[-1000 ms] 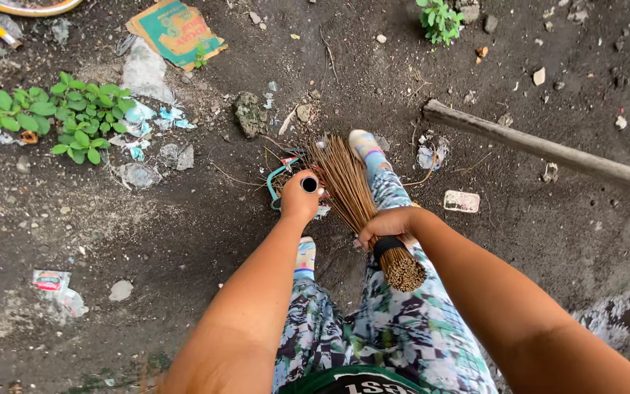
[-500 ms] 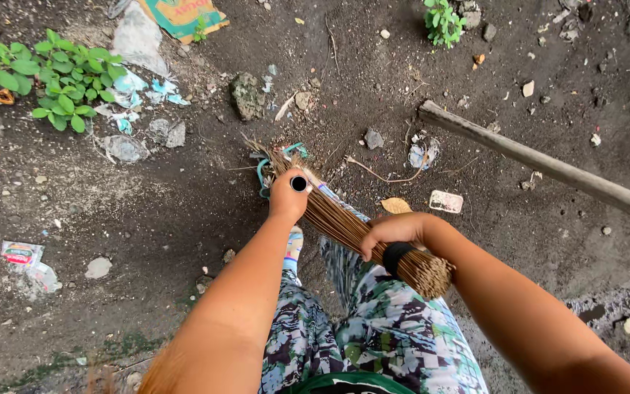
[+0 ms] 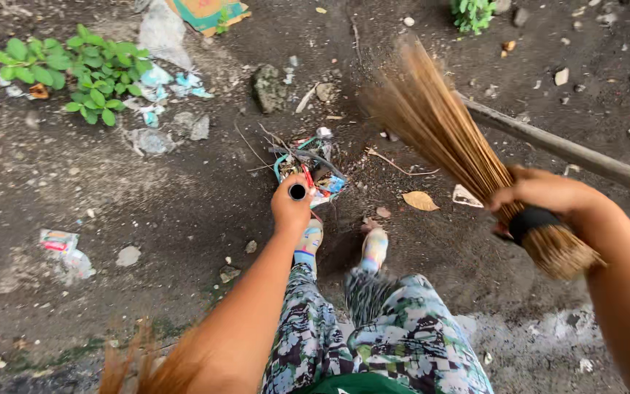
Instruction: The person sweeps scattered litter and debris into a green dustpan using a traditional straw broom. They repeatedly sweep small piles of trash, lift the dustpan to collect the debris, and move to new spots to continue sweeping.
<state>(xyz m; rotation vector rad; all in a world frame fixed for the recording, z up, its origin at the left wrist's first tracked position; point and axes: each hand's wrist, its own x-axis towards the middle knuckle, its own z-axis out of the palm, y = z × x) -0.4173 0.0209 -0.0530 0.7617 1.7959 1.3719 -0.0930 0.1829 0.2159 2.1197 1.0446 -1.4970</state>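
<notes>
you are swinging the tan stick broom [image 3: 439, 124] up and right, off the litter-filled dustpan [image 3: 311, 164]; right hand [image 3: 541, 191] clenching its bound neck, left hand [image 3: 291, 208] fisted round the dustpan's black handle [image 3: 297, 192].

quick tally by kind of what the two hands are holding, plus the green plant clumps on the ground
stick broom, in the right hand: 1
dustpan handle, in the left hand: 1
green plant clumps: 2
total: 4

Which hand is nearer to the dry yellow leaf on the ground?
The right hand, gripping the stick broom to the right of the leaf and raised above the ground. The left hand is farther off on the leaf's left, holding the dustpan handle.
</notes>
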